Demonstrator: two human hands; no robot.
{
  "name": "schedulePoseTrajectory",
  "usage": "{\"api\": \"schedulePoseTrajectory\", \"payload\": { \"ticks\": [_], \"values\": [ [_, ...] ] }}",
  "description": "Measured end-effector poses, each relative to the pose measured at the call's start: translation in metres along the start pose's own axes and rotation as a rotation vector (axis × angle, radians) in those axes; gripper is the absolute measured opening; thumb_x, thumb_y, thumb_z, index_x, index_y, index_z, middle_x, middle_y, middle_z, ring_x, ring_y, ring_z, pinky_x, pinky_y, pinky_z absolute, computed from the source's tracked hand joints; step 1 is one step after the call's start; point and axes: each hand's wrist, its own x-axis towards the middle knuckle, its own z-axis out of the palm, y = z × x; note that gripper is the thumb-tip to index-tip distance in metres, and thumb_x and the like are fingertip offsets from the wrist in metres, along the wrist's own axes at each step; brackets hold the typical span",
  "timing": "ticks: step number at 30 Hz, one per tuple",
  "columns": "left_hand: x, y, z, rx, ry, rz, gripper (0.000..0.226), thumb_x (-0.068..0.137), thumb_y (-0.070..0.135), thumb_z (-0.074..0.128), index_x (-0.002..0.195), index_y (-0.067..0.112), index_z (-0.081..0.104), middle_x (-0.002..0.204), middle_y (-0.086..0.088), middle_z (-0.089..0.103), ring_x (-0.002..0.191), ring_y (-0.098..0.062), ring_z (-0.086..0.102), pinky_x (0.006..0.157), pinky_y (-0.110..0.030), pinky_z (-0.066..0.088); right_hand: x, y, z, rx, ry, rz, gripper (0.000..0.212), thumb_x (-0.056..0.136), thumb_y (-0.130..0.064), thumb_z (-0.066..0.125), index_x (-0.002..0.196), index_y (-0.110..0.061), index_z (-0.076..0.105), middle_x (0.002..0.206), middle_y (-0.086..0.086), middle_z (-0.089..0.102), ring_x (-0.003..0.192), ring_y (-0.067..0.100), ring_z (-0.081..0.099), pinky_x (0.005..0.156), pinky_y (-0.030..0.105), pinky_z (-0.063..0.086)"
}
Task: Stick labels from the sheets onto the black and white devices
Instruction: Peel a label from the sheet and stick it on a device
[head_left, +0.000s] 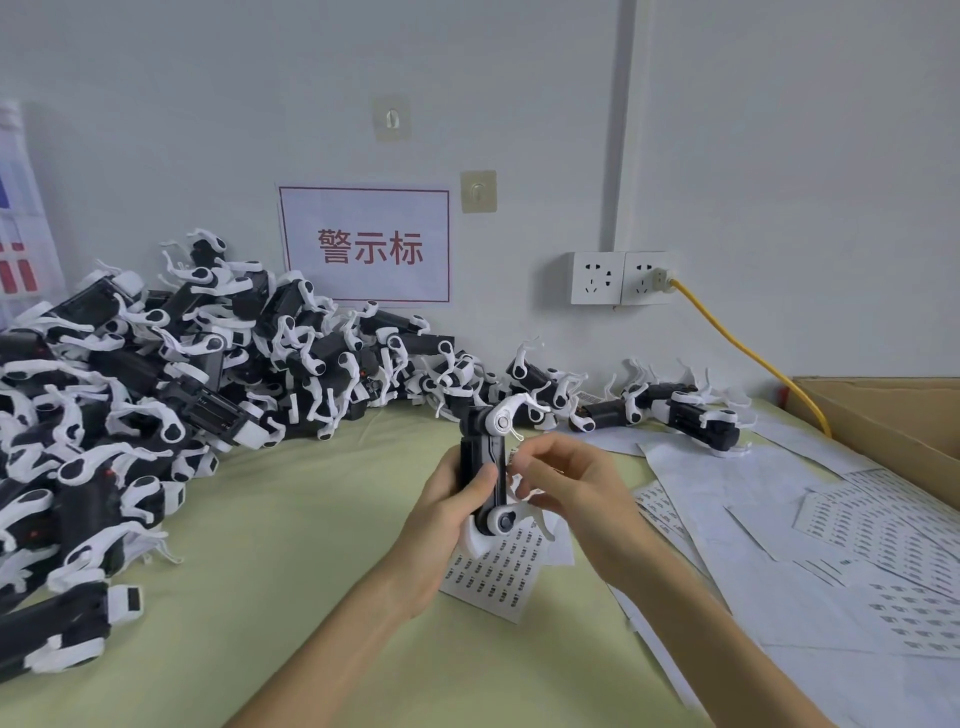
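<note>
Left hand (445, 512) grips upright device (479, 451); right hand (571, 486), label (513, 457).

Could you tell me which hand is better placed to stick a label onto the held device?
Right. The right hand has its fingertips at the side of the device, seemingly pinching a small label, while the left hand grips the device upright.

Device (483, 462) glossy black-white plastic; label sheets (779, 525) matt paper; box (883, 410) cardboard.
</note>
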Motion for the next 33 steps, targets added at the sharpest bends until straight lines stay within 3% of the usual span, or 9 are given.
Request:
{"api": "schedulePoseTrajectory", "payload": {
  "ticks": [5, 7, 10, 14, 21, 33],
  "values": [
    [0.0, -0.006, 0.001, 0.094, 0.018, 0.035, 0.04, 0.089, 0.041, 0.062, 0.126, 0.026, 0.059, 0.127, -0.004, 0.069, 0.123, -0.017, 0.063, 0.106, -0.037, 0.048, -0.002, -0.002, 0.006, -0.026, 0.06, 0.0, 0.012, 0.095, -0.004, 0.068, 0.084, -0.006, 0.072, 0.079, 0.007, 0.07, 0.079, 0.019, 0.069, 0.07, 0.034, 0.062],
    [0.0, -0.007, 0.001, 0.129, 0.022, 0.053, 0.039, 0.09, 0.042, 0.061, 0.126, 0.029, 0.057, 0.123, 0.004, 0.07, 0.121, -0.011, 0.064, 0.1, -0.029, 0.05, -0.002, -0.002, 0.008, -0.02, 0.079, 0.007, 0.012, 0.095, -0.004, 0.068, 0.084, -0.006, 0.073, 0.08, 0.005, 0.072, 0.08, 0.018, 0.071, 0.068, 0.033, 0.062],
    [0.001, -0.01, 0.001, 0.168, 0.026, 0.057, 0.027, 0.101, 0.034, 0.061, 0.127, 0.029, 0.054, 0.12, 0.009, 0.07, 0.117, -0.007, 0.064, 0.087, -0.017, 0.049, -0.003, -0.002, 0.008, -0.023, 0.094, 0.013, 0.013, 0.094, -0.004, 0.069, 0.082, -0.008, 0.074, 0.082, 0.003, 0.073, 0.082, 0.017, 0.07, 0.077, 0.035, 0.063],
    [0.001, -0.012, 0.0, 0.195, 0.03, 0.056, 0.023, 0.104, 0.028, 0.056, 0.126, 0.029, 0.052, 0.122, 0.005, 0.069, 0.114, -0.004, 0.065, 0.084, -0.014, 0.049, -0.003, -0.002, 0.009, -0.025, 0.1, 0.014, 0.011, 0.093, -0.007, 0.072, 0.082, -0.008, 0.074, 0.081, 0.002, 0.072, 0.079, 0.016, 0.069, 0.082, 0.037, 0.063],
    [0.0, -0.013, 0.004, 0.29, 0.059, 0.152, 0.023, 0.105, 0.021, 0.055, 0.126, 0.025, 0.046, 0.121, -0.001, 0.064, 0.109, -0.001, 0.063, 0.087, -0.015, 0.048, -0.003, 0.002, 0.011, -0.1, 0.136, -0.052, 0.014, 0.092, -0.008, 0.073, 0.079, -0.012, 0.074, 0.078, -0.006, 0.072, 0.07, 0.009, 0.068, 0.066, 0.024, 0.057],
    [-0.001, -0.012, 0.007, 0.349, 0.076, 0.182, 0.024, 0.105, 0.019, 0.054, 0.125, 0.027, 0.043, 0.123, 0.002, 0.062, 0.108, 0.006, 0.062, 0.086, -0.011, 0.047, -0.002, 0.006, 0.013, -0.199, 0.192, -0.111, 0.014, 0.093, -0.009, 0.072, 0.08, -0.014, 0.073, 0.077, -0.008, 0.074, 0.069, 0.008, 0.071, 0.064, 0.023, 0.058]
  ]
}}
